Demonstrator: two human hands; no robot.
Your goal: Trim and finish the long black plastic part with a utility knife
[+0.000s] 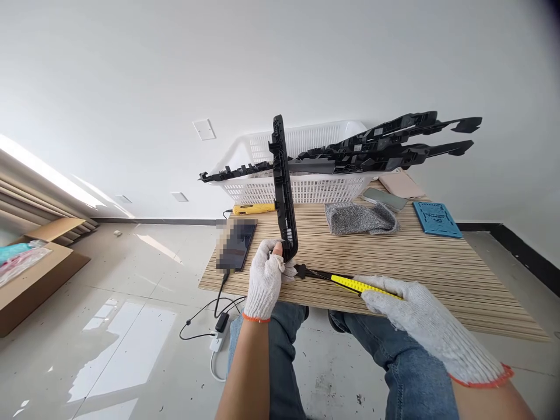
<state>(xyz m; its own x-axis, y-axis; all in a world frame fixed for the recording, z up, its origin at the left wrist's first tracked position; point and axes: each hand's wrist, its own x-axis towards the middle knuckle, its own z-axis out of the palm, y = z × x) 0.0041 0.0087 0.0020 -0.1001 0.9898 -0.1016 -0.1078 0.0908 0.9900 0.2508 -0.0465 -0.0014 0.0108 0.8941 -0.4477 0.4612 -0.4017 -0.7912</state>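
My left hand (266, 279), in a white knit glove, is closed round the lower end of a long black plastic part (283, 186) that stands upright on the striped wooden table (437, 274). My right hand (411, 312), also gloved, grips a tool with a yellow handle (350, 284). Its black tip (301, 270) touches the base of the upright part, right beside my left fingers.
A white plastic basket (306, 186) at the table's back holds several long black parts (385, 146) that stick out right and left. Near it lie a yellow knife (254, 207), a phone (238, 245) on a cable, a grey glove (361, 218), a blue pad (436, 219). Cardboard box (35, 274) on floor left.
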